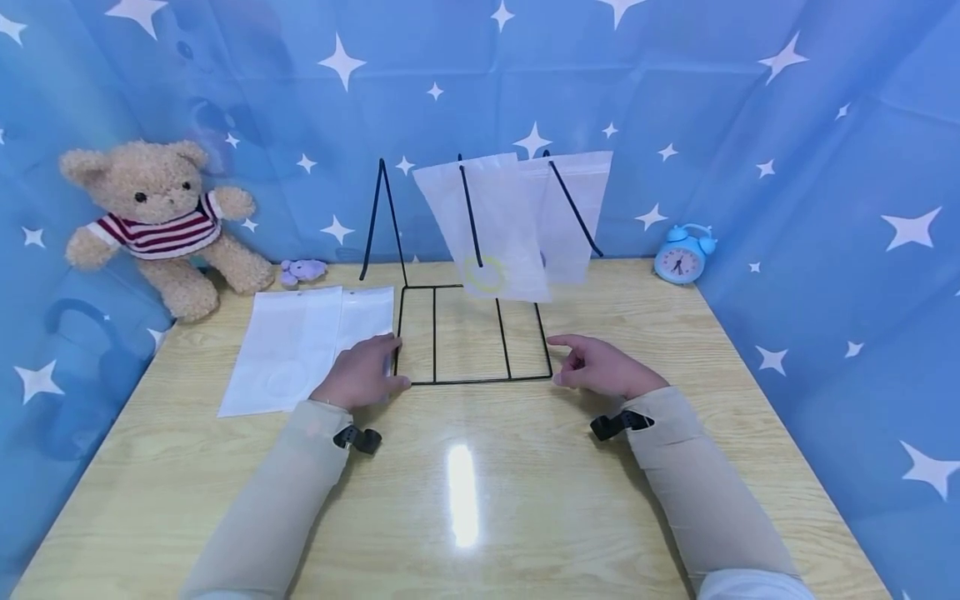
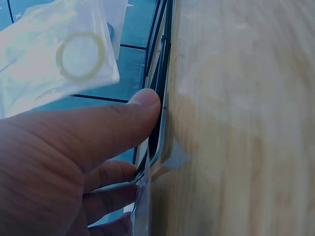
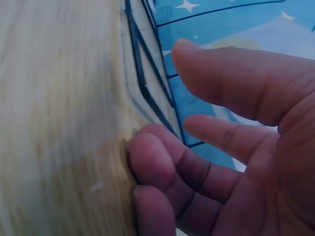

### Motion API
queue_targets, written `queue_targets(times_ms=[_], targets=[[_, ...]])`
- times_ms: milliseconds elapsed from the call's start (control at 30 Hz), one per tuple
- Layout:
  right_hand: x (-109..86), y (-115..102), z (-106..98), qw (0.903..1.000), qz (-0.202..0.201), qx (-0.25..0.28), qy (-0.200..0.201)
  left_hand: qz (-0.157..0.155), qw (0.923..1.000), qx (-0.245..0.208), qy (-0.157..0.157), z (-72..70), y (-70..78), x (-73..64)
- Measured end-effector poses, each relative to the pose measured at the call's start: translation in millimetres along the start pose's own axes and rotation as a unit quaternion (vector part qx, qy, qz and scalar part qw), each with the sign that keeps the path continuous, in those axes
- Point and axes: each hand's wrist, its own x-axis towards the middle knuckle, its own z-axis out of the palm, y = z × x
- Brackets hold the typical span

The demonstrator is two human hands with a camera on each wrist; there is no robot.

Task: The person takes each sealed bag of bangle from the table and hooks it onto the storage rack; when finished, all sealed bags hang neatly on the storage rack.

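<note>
A black wire display rack (image 1: 471, 382) stands on the table, its three prongs sloping toward me. One translucent plastic bag (image 1: 495, 225) with a yellow ring (image 2: 81, 56) in it hangs on the middle prong. A second bag (image 1: 573, 212) hangs on the right prong; the left prong is bare. At the rack's front left corner is my left hand (image 1: 363, 372), its thumb touching the wire and its fingers along the left side. Beside the front right corner, my right hand (image 1: 603, 367) has its index finger extended near the side wire and its other fingers loosely curled.
More plastic bags (image 1: 288, 346) lie flat left of the rack, partly behind my left hand. A teddy bear (image 1: 161, 225), a small purple toy (image 1: 302, 271) and a blue alarm clock (image 1: 682, 254) stand along the back by the starry curtain (image 1: 450, 50).
</note>
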Motion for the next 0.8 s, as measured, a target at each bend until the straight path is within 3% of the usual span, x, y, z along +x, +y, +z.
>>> queue_targets(times_ms=[467,633,800], targets=[[3.1,0.9,6.4,0.9988,0.035,-0.019,0.028,-0.004,0.9999,-0.016,0.0,-7.2,3.2,1.7],[5.3,-0.1,9.2,0.9983,0.039,-0.03,0.03,-0.011,0.9968,-0.06,0.05,-22.0,-12.1,-1.7],[7.6,-2.8,12.0,0.9976,0.039,-0.046,0.033,-0.045,0.9891,-0.108,0.089,-45.6,-41.4,-12.1]])
